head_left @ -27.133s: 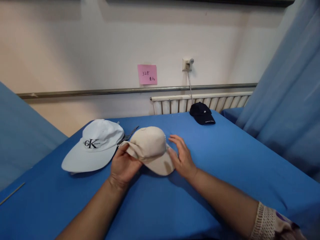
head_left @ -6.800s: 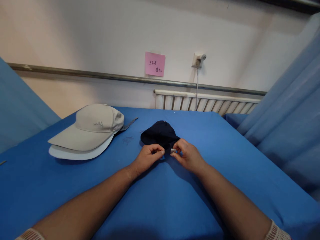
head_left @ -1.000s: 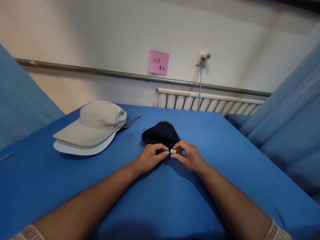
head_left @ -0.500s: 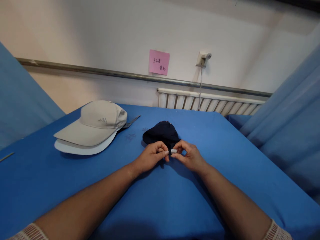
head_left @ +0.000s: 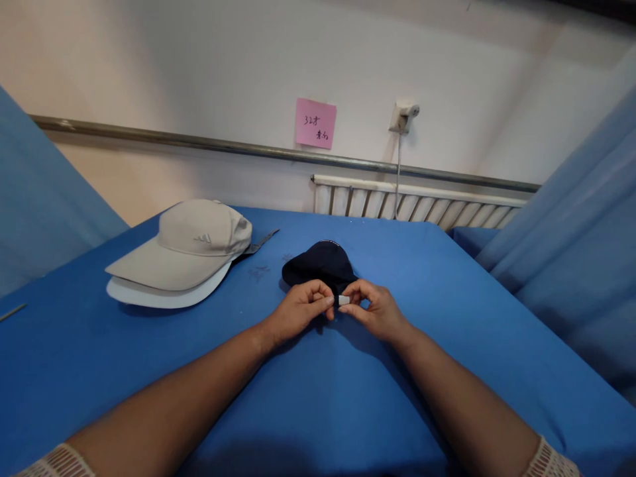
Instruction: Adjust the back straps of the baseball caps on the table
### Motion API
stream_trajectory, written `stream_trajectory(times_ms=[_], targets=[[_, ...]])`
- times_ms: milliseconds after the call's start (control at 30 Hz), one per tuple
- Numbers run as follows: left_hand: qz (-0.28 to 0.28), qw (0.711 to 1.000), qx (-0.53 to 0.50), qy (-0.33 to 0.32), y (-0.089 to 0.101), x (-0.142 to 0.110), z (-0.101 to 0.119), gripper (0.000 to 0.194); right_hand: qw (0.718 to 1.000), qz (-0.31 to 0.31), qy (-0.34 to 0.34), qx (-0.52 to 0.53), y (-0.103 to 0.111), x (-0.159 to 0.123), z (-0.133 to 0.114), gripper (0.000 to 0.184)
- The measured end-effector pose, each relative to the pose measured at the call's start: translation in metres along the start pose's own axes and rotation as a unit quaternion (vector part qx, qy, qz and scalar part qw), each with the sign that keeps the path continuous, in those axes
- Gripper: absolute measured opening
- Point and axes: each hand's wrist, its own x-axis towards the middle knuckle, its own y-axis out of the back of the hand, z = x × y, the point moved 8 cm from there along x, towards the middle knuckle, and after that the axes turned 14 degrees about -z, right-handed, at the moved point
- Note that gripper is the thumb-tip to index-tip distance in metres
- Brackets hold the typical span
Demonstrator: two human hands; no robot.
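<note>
A dark navy baseball cap (head_left: 320,262) lies on the blue-covered table (head_left: 278,397) in front of me, its back strap towards me. My left hand (head_left: 303,306) pinches the strap from the left, thumb against bent fingers. From the right, my right hand (head_left: 372,308) pinches the strap beside a small white tag or buckle (head_left: 343,300). What exactly lies between the fingertips is partly hidden. To the left, a beige cap (head_left: 193,232) rests on top of a white cap (head_left: 163,295), of which mostly the brim shows.
A grey strap end (head_left: 263,242) sticks out behind the stacked caps. A thin stick (head_left: 12,312) lies at the left edge. Behind the table are a radiator (head_left: 368,199), a metal rail (head_left: 223,146) and a plugged-in socket (head_left: 401,118). Blue curtains (head_left: 571,179) hang at both sides.
Over the last second my left fingers shift slightly at the strap. Much earlier, I held the beige cap and the navy cap lay at the back right; the beige cap now sits on the white one.
</note>
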Motion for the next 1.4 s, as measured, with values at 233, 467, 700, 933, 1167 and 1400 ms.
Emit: stream_trajectory(times_ms=[233,467,700,933,1167,1400], targets=[[0.005,1.000,0.006,0.000,0.002,0.001,-0.001,0.024,0.998,0.041,0.029,-0.034,0.005,-0.002,-0.013,0.010],[0.009,1.000,-0.017,0.004,0.001,0.000,0.000,0.023,1.000,0.023,0.011,-0.008,0.003,-0.001,-0.008,0.014],[0.000,0.999,-0.050,0.017,0.000,0.001,-0.007,0.025,0.997,0.025,-0.058,0.036,-0.001,-0.002,0.017,0.021],[-0.002,0.999,-0.044,0.026,-0.003,0.001,-0.009,0.026,0.988,-0.040,-0.026,-0.147,-0.001,-0.002,-0.003,0.015],[0.038,0.999,-0.012,0.016,0.003,0.002,-0.005,0.024,0.985,-0.054,-0.002,-0.164,0.002,-0.002,-0.011,0.008],[0.061,0.998,0.023,0.004,0.003,0.000,0.000,0.023,0.984,-0.056,-0.004,-0.167,0.005,-0.004,-0.016,0.010]])
